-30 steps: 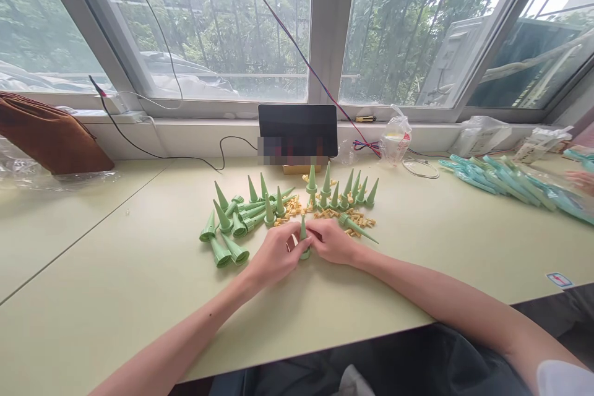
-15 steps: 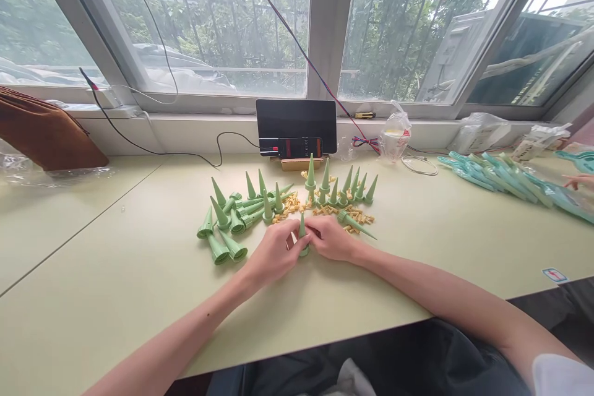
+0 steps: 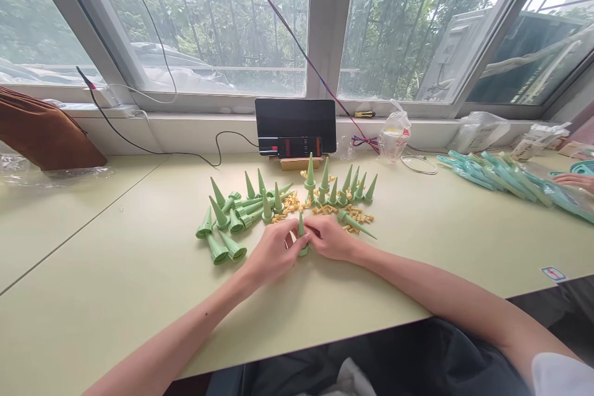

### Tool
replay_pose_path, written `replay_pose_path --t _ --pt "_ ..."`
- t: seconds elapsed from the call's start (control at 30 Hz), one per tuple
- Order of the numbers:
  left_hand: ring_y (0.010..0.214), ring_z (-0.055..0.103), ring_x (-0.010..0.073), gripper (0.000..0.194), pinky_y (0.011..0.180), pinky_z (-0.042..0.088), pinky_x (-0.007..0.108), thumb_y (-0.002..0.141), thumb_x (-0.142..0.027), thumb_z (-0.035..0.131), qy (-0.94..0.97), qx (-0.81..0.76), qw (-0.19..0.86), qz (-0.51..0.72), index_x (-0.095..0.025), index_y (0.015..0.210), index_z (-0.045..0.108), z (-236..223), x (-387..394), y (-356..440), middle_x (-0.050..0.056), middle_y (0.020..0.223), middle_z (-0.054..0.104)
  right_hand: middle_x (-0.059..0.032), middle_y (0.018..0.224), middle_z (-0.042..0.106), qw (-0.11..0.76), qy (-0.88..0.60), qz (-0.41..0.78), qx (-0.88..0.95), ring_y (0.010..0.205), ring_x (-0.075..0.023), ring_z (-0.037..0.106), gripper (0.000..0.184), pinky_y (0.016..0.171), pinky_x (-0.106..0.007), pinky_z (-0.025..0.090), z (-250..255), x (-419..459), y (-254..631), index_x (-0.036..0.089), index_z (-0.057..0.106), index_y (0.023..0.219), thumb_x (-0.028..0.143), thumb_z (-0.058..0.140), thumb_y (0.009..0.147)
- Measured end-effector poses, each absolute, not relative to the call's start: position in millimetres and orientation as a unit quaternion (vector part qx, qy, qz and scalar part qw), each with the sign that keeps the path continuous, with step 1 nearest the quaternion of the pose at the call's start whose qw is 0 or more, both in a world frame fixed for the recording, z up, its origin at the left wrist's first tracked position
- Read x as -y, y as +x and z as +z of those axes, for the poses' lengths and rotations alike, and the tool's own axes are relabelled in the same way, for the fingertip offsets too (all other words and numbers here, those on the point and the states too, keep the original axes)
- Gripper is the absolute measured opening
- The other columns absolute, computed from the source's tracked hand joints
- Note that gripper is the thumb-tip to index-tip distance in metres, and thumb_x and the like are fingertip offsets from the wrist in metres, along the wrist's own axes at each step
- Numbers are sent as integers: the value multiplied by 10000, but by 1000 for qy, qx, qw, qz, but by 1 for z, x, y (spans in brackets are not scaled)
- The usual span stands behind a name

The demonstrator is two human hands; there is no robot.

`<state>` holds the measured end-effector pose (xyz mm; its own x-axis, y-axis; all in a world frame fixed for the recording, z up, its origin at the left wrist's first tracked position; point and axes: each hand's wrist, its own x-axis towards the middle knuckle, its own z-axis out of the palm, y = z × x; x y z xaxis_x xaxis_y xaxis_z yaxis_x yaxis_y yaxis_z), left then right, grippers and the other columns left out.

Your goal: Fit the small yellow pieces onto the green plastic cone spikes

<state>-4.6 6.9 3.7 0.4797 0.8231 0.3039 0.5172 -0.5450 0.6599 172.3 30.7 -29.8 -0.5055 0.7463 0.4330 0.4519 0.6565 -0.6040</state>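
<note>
Upright in front of me is a green plastic watering spike, its pointed tip up. My left hand is closed around its left side, thumb across the front. My right hand is closed in a pinch against the spike's right side; whatever lies between those fingertips is hidden. Small yellow plastic pieces are scattered just beyond both hands. More green spikes lie and stand to the left, and several upright spikes stand behind my right hand. One loose spike lies on its side among yellow pieces.
A tablet with a phone before it leans on a cardboard stand by the window. A brown bag sits far left. Turquoise wrapped items and another person's hand are at the right.
My hands keep their grip at the spike with barely any movement. The view has tilted slightly. At the far right the other person's hand and a turquoise item have shifted.
</note>
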Motion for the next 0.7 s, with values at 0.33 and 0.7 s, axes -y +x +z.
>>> replay_pose_path --t 0.33,0.7 --pt "569 511 110 162 541 400 224 901 -249 520 836 -406 201 308 -183 754 537 1 -5 -4 -8 703 595 41 596 409 350 -356 211 840 561 -99 350 211 551 -228 253 -28 -30 172 191 341 634 92 419 803" --pt "599 516 125 217 553 383 233 893 -240 538 842 -412 178 299 -182 694 473 4 -4 -3 -5 674 576 44 589 395 351 -354 212 840 551 -99 353 220 549 -232 254 -26 -29 171 194 335 637 106 414 822"
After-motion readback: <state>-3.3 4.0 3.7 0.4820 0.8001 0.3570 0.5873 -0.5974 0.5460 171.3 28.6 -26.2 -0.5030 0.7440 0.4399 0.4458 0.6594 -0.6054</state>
